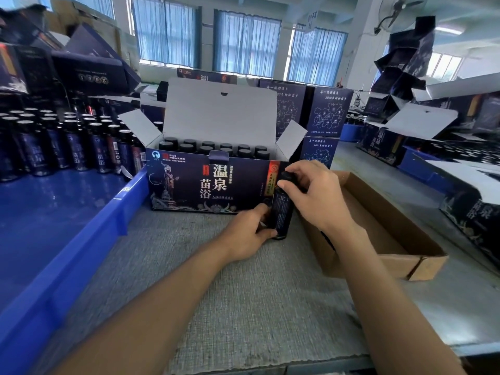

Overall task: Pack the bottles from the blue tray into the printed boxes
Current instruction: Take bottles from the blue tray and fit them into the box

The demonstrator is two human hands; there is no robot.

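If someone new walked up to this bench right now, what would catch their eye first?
Probably the open printed box at centre, flaps up, with rows of black-capped bottles inside. Just in front of its right end, the left hand grips a dark bottle low down while the right hand grips its cap. At left, the blue tray holds many more bottles at its far end.

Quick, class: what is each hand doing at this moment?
Left hand: grips the dark bottle near its base.
Right hand: fingers curled round the same bottle's cap end.
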